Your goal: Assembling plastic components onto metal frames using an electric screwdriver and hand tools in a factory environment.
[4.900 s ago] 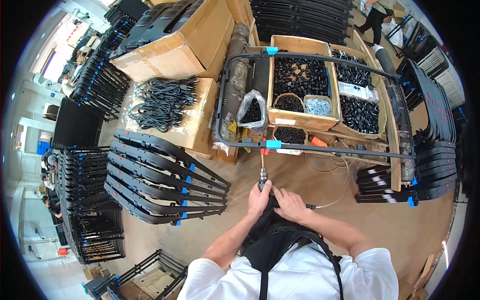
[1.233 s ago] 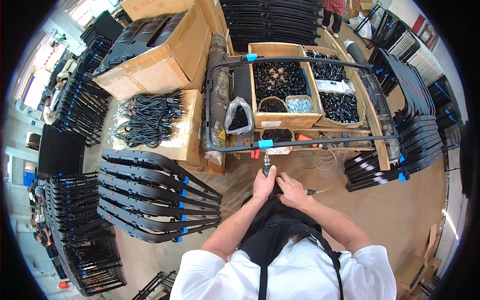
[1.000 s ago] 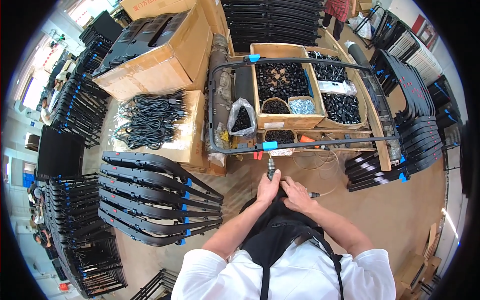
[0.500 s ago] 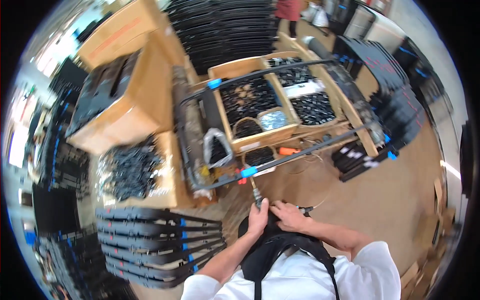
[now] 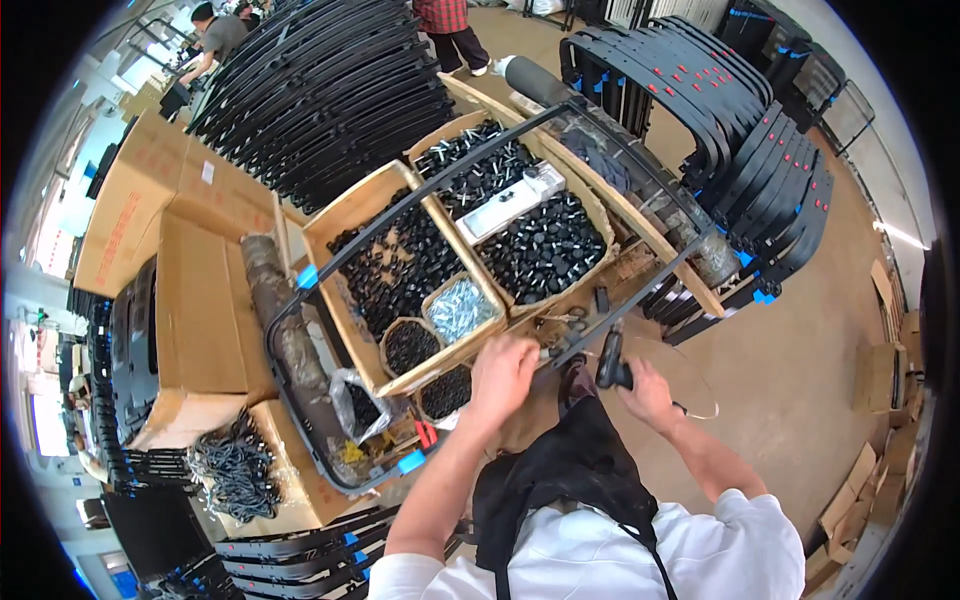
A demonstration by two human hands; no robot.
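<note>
Head view, from the left: a tall open brown cardboard box (image 5: 205, 320) holds black plastic panels (image 5: 133, 355), and below it a tangle of dark cables (image 5: 238, 468) lies on another carton (image 5: 295, 475). Next comes a long black metal frame with rounded corners and blue tabs (image 5: 640, 291), lying slantwise across the bench around a pale wooden partitioned box (image 5: 448, 215). Beside the frame's lower left corner sit a clear plastic bag of black pieces (image 5: 358, 408) and a red-handled tool (image 5: 426, 432). Inside the wooden box are black knobs (image 5: 550, 240), silver screws (image 5: 460, 308) and a white rectangular packet (image 5: 508, 203). The left hand (image 5: 504, 375) hovers just beside the box's near corner, fingers curled; whether it grips anything cannot be told. Farther right, the right hand (image 5: 650, 394) has its fingers wrapped around a black pistol-shaped power tool (image 5: 611, 360), which stands roughly upright with its upper end close to the frame's near bar; contact is unclear. Behind it, at upper right, stand nested black curved frames with red marks (image 5: 690, 75).
</note>
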